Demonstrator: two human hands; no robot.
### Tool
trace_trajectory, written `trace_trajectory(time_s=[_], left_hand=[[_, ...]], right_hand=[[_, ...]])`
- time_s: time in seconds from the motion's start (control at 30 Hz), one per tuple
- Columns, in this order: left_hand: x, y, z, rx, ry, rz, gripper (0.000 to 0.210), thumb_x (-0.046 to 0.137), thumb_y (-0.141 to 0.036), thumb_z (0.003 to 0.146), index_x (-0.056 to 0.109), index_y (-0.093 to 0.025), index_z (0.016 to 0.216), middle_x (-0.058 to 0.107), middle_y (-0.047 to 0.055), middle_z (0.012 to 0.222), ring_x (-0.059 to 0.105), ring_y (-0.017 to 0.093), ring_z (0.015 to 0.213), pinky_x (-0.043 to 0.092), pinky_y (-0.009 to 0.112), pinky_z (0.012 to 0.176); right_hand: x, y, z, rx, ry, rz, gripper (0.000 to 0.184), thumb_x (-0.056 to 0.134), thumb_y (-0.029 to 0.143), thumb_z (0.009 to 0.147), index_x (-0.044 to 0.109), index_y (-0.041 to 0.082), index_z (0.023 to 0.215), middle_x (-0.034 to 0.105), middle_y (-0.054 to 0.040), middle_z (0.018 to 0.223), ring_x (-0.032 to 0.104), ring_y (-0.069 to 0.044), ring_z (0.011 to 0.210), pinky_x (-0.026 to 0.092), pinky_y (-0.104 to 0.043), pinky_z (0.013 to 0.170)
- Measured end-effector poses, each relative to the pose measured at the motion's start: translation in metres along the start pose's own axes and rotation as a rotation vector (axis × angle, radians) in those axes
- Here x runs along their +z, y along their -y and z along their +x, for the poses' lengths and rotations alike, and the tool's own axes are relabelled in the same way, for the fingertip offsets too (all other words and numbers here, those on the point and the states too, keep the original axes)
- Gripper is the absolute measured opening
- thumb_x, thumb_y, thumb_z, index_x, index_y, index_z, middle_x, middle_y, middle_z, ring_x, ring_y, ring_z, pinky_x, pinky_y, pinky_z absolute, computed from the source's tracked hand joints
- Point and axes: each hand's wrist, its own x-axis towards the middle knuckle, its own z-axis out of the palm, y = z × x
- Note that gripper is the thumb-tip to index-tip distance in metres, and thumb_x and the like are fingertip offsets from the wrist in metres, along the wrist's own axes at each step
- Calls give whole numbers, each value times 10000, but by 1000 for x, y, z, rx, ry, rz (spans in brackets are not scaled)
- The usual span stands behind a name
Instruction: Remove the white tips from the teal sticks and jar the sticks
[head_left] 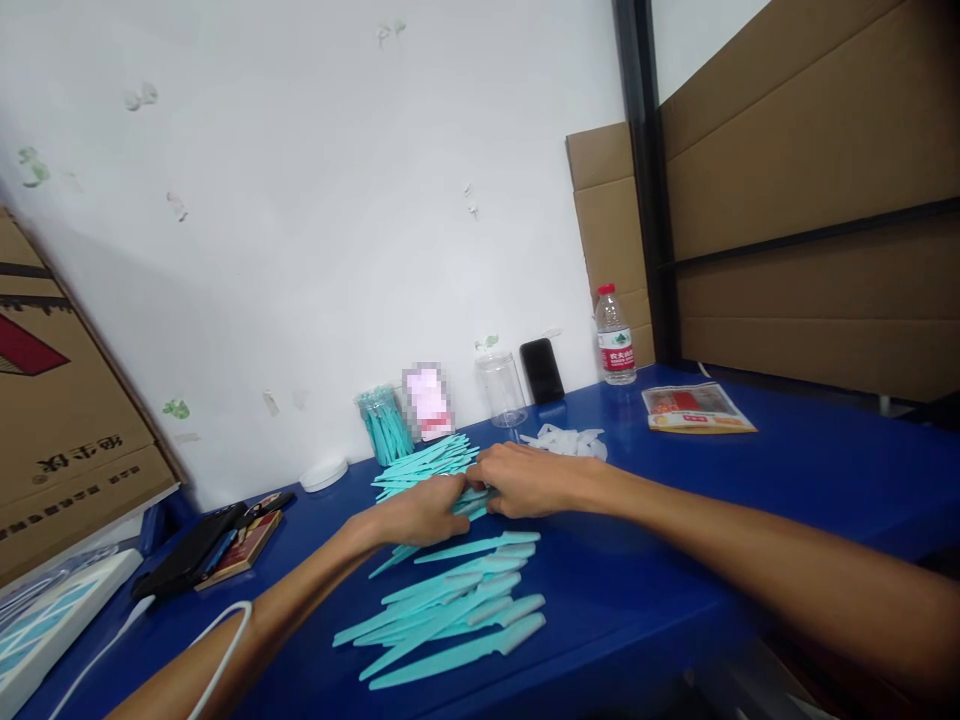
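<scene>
My left hand (427, 508) is closed around a turquoise eyebrow razor (397, 558), whose handle sticks out below the fingers. Against its fingertips my right hand (517, 480) is pinched shut; what it holds is hidden between the hands. Just behind them lies a loose heap of turquoise razors (427, 458). Nearer to me, several razors with translucent covers on their heads (457, 655) lie roughly side by side on the blue table (615, 610). A small pile of clear plastic covers (566, 440) sits beyond my right hand.
Along the wall stand a jar full of razors (386, 425), a blurred phone screen (427, 402), a clear jar (501, 390), a black phone (541, 370) and a water bottle (615, 340). A food pouch (697, 408) lies right; a white lid (324, 475) and black pouch (187, 550) lie left.
</scene>
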Motion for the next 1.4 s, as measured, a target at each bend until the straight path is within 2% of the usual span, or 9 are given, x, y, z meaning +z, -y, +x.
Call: trace_trajectory(time_s=[0.17, 0.5, 0.7, 0.83, 0.93, 1.0, 1.1, 1.23, 1.4], left_hand=[[18, 5, -9, -36, -117, 34, 271, 413, -275, 864, 473, -189, 1115, 639, 94, 1033, 606, 239, 902, 456, 337, 756], [36, 21, -6, -102, -317, 123, 150, 366, -249, 895, 420, -194, 1023, 610, 77, 864, 588, 232, 773, 378, 306, 654], [21, 14, 6, -39, -627, -183, 203, 406, -234, 876, 458, -185, 1066, 608, 33, 824, 555, 190, 710, 381, 279, 655], [12, -1, 36, 59, -889, -508, 284, 519, -222, 786, 536, -176, 1065, 640, 44, 934, 568, 182, 797, 426, 280, 717], [12, -5, 64, 28, -920, -867, 180, 590, -245, 699, 575, -157, 856, 587, -13, 649, 481, 121, 537, 396, 241, 541], [14, -4, 78, 9, -963, -1005, 97, 582, -242, 667, 543, -163, 707, 494, -49, 512, 397, 91, 450, 337, 219, 464], [16, -1, 88, -16, -1028, -1043, 149, 547, -254, 670, 464, -185, 568, 412, -65, 417, 357, 77, 389, 286, 209, 413], [15, 1, 92, -44, -1078, -1060, 260, 536, -294, 702, 422, -194, 491, 397, -53, 363, 368, 80, 335, 262, 213, 376], [16, -7, 100, -82, -1137, -1129, 222, 584, -253, 659, 414, -198, 526, 346, -90, 359, 289, 50, 324, 221, 197, 360]], right_hand=[[-10, -12, 1, 22, -72, 124, 189, 644, 213, 734, 654, 173, 919, 665, -50, 830, 582, -169, 720, 317, -239, 547], [-15, -29, 9, 303, -554, 410, 200, 557, 326, 865, 652, 159, 808, 665, -40, 727, 599, -156, 686, 394, -249, 614], [-8, -15, 35, 295, -624, 794, 373, 474, 511, 908, 633, 180, 979, 687, -70, 957, 633, -188, 877, 463, -280, 727], [-29, -3, 66, 262, -776, 938, 225, 526, 318, 873, 597, 181, 1037, 680, -47, 867, 661, -167, 772, 491, -268, 674], [-42, 0, 81, 189, -771, 731, 146, 499, 174, 828, 627, 163, 897, 659, -32, 753, 655, -157, 713, 476, -261, 672], [-46, 0, 86, 169, -797, 517, 215, 489, 146, 824, 624, 156, 990, 671, -45, 801, 641, -160, 727, 458, -275, 694], [-51, 0, 86, 155, -818, 241, 274, 490, 209, 872, 587, 149, 1122, 677, -93, 981, 619, -176, 815, 429, -291, 726], [-60, 1, 84, 156, -603, 55, 299, 508, 403, 902, 655, 147, 947, 672, -103, 844, 588, -195, 778, 373, -282, 647], [-64, -6, 83, 236, -556, -129, 236, 501, 248, 869, 650, 144, 1021, 641, -95, 749, 547, -192, 675, 293, -290, 589]])
